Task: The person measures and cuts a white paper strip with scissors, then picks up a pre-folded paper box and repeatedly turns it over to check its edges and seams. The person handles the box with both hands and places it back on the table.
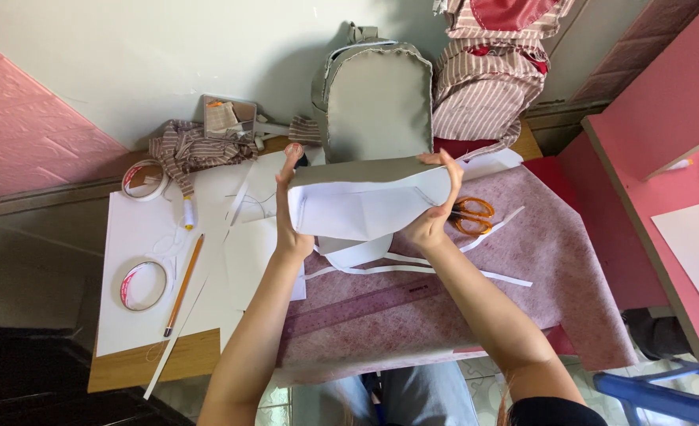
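At the far left of the wooden table (140,364) lie two rolls of tape (143,285), one near the wall and one nearer the front edge, on a large white sheet (132,237), with a pencil (183,285) lying lengthwise just beside the nearer roll. Behind them sits a crumpled striped cloth (187,150) next to a small mirror (228,117). The left hand (288,207) grips the left edge of a folded white paper piece (365,209), fingers closed around it, holding it up above the table. The right hand (438,207) clasps the right edge of the same piece, thumb on the near side. Under the paper lie a transparent ruler (369,304) and loose white paper strips (412,270) on mauve felt fabric (554,260). Orange-handled scissors (472,215) rest just right of the right hand. Behind stands a grey backpack (377,102), with a striped backpack (487,87) to its right.
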